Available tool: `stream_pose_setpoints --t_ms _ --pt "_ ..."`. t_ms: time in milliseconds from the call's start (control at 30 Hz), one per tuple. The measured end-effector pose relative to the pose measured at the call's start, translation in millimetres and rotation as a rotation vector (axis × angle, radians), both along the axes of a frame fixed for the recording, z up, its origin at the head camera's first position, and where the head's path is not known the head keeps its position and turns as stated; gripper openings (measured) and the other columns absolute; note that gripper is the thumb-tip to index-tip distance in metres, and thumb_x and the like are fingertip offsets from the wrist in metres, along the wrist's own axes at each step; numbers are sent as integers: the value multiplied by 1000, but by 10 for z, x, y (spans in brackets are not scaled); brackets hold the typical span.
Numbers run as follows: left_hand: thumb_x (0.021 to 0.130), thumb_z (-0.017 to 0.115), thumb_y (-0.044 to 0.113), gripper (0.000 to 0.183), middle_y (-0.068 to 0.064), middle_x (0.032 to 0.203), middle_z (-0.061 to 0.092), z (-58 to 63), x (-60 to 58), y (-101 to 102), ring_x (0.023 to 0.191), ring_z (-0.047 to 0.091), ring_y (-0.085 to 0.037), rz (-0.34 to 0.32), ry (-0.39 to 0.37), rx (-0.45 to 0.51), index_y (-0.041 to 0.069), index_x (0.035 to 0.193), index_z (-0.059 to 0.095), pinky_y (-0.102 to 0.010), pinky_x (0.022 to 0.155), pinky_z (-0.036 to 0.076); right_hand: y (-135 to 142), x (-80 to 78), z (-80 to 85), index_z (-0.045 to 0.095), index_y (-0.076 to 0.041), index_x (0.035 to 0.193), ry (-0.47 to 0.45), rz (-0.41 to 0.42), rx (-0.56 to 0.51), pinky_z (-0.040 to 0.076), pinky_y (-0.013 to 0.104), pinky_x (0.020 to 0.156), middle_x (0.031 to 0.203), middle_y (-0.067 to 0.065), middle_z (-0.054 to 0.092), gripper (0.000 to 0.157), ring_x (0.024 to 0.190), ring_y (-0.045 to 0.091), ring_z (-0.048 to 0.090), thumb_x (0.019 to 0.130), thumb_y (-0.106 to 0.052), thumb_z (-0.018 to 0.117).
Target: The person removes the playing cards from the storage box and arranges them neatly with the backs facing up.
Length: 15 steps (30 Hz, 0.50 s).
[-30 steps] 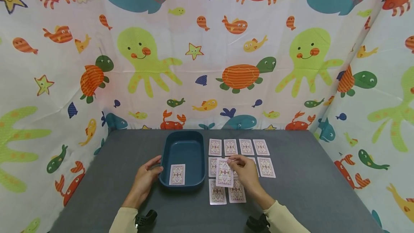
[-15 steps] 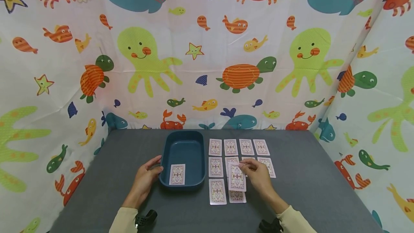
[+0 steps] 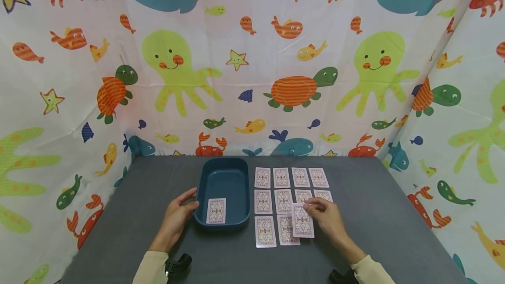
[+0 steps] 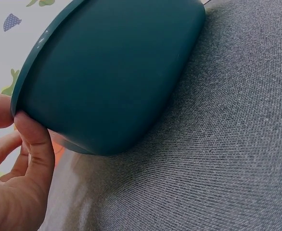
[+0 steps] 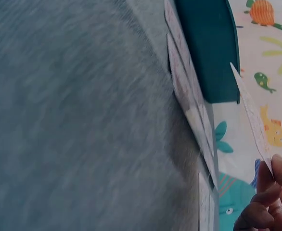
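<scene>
My right hand [image 3: 330,219] pinches a playing card [image 3: 302,222] by its top right corner, patterned back showing. In the right wrist view the held card [image 5: 251,118] appears nearly edge-on, raised off the table, between thumb and fingers [image 5: 263,211]. It overlaps a card [image 3: 285,230] of the front row in the head view. My left hand [image 3: 173,220] grips the left rim of a dark teal tray [image 3: 225,179]; in the left wrist view its thumb lies against the outer wall [image 4: 97,72]. One face-down card [image 3: 216,211] lies in the tray's near left part.
Face-down cards lie in rows right of the tray: a back row [image 3: 281,178], a middle row [image 3: 263,201] and a shorter front row [image 3: 265,232]. The grey cloth-covered table [image 3: 378,240] ends at a sea-animal curtain [image 3: 244,91] behind and at both sides.
My right hand has carried the card rightward and slightly toward me, from over the middle row's left part to beside the front row. The left hand and tray keep their place.
</scene>
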<state>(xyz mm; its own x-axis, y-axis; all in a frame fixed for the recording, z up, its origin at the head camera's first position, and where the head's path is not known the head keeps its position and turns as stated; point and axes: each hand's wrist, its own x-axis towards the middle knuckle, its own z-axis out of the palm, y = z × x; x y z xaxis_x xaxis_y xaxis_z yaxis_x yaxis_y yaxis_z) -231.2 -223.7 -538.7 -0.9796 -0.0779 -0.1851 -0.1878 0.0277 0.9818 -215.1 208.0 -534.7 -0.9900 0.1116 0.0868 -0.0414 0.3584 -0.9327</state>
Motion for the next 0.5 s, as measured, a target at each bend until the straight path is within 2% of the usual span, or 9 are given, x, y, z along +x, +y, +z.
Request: stream_pose_setpoints --t_ms 267,500 --pt "95 58 11 49 -10 144 47 8 6 -5 110 53 -18 -5 -1 -8 15 143 49 -28 90 45 149 34 -69 73 -2 96 -47 -31 67 46 20 66 76 8 73 20 67 3 59 85 -19 76" --pt "96 58 11 48 -9 143 47 4 5 1 112 53 -19 -2 -5 -20 16 143 49 -28 91 45 242 20 -133 73 -5 92 -45 -39 135 45 20 64 73 6 71 15 64 3 57 85 -17 76"
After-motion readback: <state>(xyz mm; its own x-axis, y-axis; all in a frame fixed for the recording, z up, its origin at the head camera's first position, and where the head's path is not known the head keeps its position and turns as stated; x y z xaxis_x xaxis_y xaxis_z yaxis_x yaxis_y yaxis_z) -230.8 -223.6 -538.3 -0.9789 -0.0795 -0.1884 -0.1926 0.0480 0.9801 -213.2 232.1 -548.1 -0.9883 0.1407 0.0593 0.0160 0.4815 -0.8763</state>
